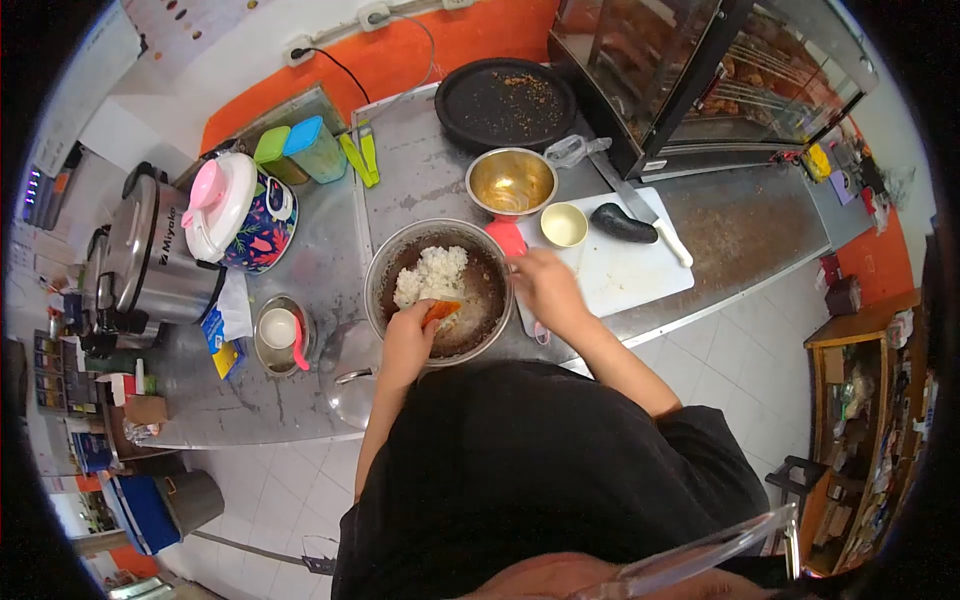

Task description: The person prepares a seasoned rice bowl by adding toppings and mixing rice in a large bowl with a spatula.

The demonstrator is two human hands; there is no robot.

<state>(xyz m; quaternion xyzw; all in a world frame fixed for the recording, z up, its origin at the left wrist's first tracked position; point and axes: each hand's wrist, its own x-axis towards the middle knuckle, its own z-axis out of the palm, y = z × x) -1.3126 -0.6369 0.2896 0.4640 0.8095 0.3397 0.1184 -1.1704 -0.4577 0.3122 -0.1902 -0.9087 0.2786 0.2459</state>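
A wide metal bowl (376, 275) stands at the counter's front edge with a mound of white rice (433, 274) in it. My left hand (408, 340) is over the bowl's near left side, its fingers closed on an orange-brown piece of food (441, 311). My right hand (545, 287) is at the bowl's right rim, its fingers bent; whether they hold anything is too small to tell. Just beyond that hand lies something red (507, 238). To the right, a white cutting board (610, 275) bears a dark oblong item (624, 223), a white-handled knife (672, 243) and a small cream bowl (564, 225).
A golden-inside metal bowl (511, 181) and a round black griddle (505, 103) stand behind. Left are a floral rice cooker (255, 225), a steel cooker (155, 250), a small metal bowl (270, 355) and a shiny lid (350, 402). A glass display case (690, 90) stands back right.
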